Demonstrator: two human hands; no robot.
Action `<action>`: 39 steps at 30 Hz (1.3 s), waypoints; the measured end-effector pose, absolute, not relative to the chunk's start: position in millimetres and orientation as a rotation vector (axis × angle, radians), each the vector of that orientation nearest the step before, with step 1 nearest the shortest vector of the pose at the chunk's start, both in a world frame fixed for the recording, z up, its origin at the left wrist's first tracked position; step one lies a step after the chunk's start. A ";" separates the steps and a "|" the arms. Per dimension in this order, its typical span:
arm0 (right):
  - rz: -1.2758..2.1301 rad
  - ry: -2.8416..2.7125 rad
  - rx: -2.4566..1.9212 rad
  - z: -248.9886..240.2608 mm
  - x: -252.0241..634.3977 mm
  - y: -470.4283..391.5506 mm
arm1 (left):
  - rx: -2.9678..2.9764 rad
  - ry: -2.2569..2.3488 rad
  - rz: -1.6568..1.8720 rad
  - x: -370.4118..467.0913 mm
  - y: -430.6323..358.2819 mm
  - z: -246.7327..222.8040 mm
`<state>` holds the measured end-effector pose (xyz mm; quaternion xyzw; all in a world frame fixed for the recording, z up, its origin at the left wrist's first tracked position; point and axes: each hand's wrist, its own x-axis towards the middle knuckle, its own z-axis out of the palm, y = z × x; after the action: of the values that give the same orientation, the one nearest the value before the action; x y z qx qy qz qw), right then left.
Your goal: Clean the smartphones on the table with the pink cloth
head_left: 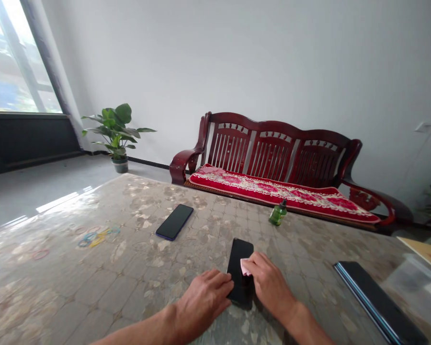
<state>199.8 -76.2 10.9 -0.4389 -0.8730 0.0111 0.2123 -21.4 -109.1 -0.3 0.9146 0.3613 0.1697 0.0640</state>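
Note:
A black phone lies face up on the patterned table. My left hand rests at its left edge, fingers close together and touching the phone's side. A small pink cloth is pinched in my right hand, pressed against the right part of the screen. Farther back on the left lies a second phone with a blue edge. A green bottle with a black top stands near the table's far edge.
Colored rubber bands lie at the left of the table. Several stacked phones are at the right, beside a clear plastic container. Beyond the table are a wooden bench with a red cover and a potted plant.

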 end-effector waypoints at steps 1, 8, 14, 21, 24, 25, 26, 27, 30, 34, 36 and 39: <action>0.027 -2.421 -1.238 11.0 197.7 -72.4 | 2.772 1.095 0.515 -21.0 -108.5 -1.8; -0.079 -2.357 -1.395 14.2 172.6 -14.9 | 2.784 1.172 0.509 -21.4 -96.1 -6.1; -0.055 -2.449 -1.231 13.3 168.8 -41.2 | 2.722 1.213 0.468 -22.3 -92.9 -2.2; -0.152 -2.428 -1.233 9.9 163.4 -8.4 | 2.739 1.187 0.549 -23.3 -93.1 -7.6; -0.170 -2.430 -1.218 11.3 159.8 7.3 | 2.745 1.179 0.564 -24.4 -93.4 -7.7; -0.161 -2.432 -1.221 11.9 159.8 5.7 | 2.748 1.176 0.563 -24.6 -93.4 -7.5; -0.146 -2.434 -1.230 12.5 160.5 0.7 | 2.752 1.174 0.558 -24.5 -93.4 -7.6; -0.123 -2.442 -1.236 13.0 162.0 -7.0 | 2.757 1.172 0.553 -24.4 -93.3 -7.9; -0.044 -2.492 -1.215 13.8 168.2 -34.5 | 2.769 1.176 0.568 -23.4 -92.4 -11.0; -0.037 -2.525 -1.170 14.5 170.5 -43.8 | 2.799 1.175 0.639 -22.6 -91.7 -14.6; -0.082 -2.494 -1.210 15.7 166.7 -32.0 | 2.818 1.155 0.654 -23.0 -92.1 -13.2; -0.159 -2.427 -1.325 18.1 159.7 -10.5 | 2.824 1.141 0.635 -23.7 -93.1 -8.8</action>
<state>159.7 -10.5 18.1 -0.4702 -0.8612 -0.0563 0.1846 -23.7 -93.1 -8.8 0.9076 0.3666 0.2040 0.0152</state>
